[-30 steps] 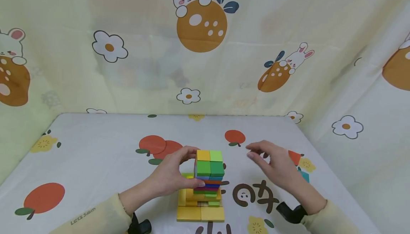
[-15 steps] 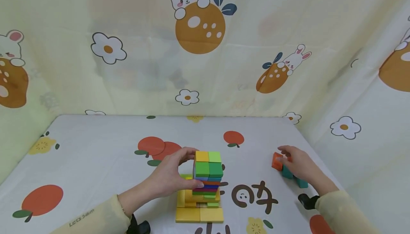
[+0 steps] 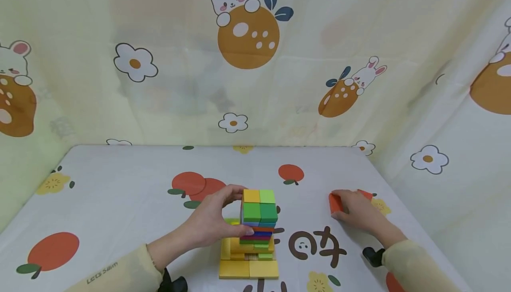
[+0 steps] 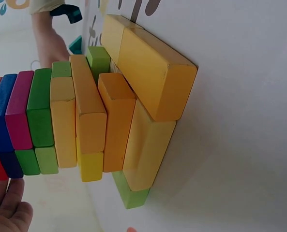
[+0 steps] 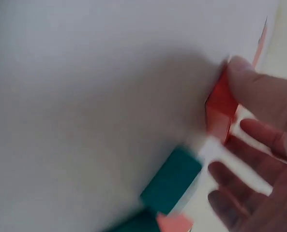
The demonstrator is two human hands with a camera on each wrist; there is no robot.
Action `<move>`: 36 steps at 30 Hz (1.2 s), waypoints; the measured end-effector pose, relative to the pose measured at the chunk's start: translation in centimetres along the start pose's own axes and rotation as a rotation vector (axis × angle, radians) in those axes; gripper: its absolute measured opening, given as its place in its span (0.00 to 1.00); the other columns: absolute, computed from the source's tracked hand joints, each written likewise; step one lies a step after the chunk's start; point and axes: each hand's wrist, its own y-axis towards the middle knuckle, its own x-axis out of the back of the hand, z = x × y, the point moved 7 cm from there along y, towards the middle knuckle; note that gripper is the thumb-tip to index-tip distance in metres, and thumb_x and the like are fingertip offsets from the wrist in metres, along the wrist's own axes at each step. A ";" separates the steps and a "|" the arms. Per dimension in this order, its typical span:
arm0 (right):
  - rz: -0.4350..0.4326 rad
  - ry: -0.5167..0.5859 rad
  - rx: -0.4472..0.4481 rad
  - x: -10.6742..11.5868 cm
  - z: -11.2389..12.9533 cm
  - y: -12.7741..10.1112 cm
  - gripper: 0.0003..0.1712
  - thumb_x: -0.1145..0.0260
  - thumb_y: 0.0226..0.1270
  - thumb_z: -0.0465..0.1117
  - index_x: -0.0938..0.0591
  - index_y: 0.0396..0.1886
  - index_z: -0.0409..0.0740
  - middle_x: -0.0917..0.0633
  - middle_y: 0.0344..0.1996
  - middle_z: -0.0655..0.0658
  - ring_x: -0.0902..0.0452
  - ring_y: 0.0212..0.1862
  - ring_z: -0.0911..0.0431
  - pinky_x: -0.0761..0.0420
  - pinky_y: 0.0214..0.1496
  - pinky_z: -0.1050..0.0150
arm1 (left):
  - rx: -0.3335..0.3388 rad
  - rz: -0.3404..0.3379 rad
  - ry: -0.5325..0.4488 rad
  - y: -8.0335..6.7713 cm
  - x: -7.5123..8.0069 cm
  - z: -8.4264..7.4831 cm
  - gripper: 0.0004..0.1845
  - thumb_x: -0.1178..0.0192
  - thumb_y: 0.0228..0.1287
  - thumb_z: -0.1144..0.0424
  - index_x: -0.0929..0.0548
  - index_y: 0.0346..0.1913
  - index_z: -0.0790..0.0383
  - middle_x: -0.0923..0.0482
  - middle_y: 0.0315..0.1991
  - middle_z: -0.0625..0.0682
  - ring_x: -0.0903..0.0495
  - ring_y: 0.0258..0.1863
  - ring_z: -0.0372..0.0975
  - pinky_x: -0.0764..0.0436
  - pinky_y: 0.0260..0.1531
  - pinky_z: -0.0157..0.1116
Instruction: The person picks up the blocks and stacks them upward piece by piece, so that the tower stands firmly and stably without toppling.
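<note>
A tower of coloured wooden blocks [image 3: 259, 212] stands on a yellow base in the head view. My left hand [image 3: 213, 223] grips its upper part from the left side, thumb at the front and fingers behind. The left wrist view shows the stacked layers up close, with the left fingers [image 4: 10, 208] at a dark blue block. To the right on the table, my right hand [image 3: 357, 210] pinches a red-orange block [image 3: 334, 204]. In the right wrist view the thumb [image 5: 257, 89] presses this block, and the other fingers are spread behind it.
A teal block [image 5: 172, 179] lies beside the right fingers, with another teal block [image 5: 136, 223] partly cut off below it. The white tablecloth [image 3: 131, 185] carries printed fruit and flowers. A patterned curtain [image 3: 171, 92] closes off the back.
My right hand has moved right from near the tower to the loose blocks, then slightly left with the red-orange block. The left hand keeps its hold on the tower.
</note>
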 end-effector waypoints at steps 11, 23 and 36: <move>0.268 0.318 0.117 -1.5 5.1 -3.5 0.49 0.27 0.64 0.34 0.39 0.81 0.49 0.31 0.76 0.40 0.35 0.75 0.36 0.23 0.66 0.38 | -0.016 0.001 0.012 0.0 0.0 -0.2 0.38 0.20 0.52 0.55 0.26 0.65 0.57 0.16 0.58 0.49 0.26 0.69 0.53 0.32 0.71 0.61; 0.059 0.107 -0.016 -1.3 3.2 -4.0 0.20 0.22 0.60 0.49 0.14 0.48 0.44 0.18 0.37 0.52 0.26 0.40 0.59 0.18 0.43 0.61 | -0.019 -0.004 0.021 -0.1 0.1 -0.3 0.37 0.20 0.52 0.54 0.25 0.65 0.56 0.16 0.57 0.49 0.25 0.68 0.54 0.31 0.70 0.60; -0.055 0.255 -0.017 1.2 3.4 -3.7 0.18 0.23 0.60 0.45 0.13 0.47 0.43 0.13 0.38 0.52 0.21 0.41 0.59 0.19 0.41 0.63 | -0.025 -0.006 0.022 -0.1 0.2 -0.1 0.38 0.20 0.52 0.55 0.26 0.65 0.57 0.16 0.58 0.50 0.25 0.68 0.53 0.31 0.70 0.59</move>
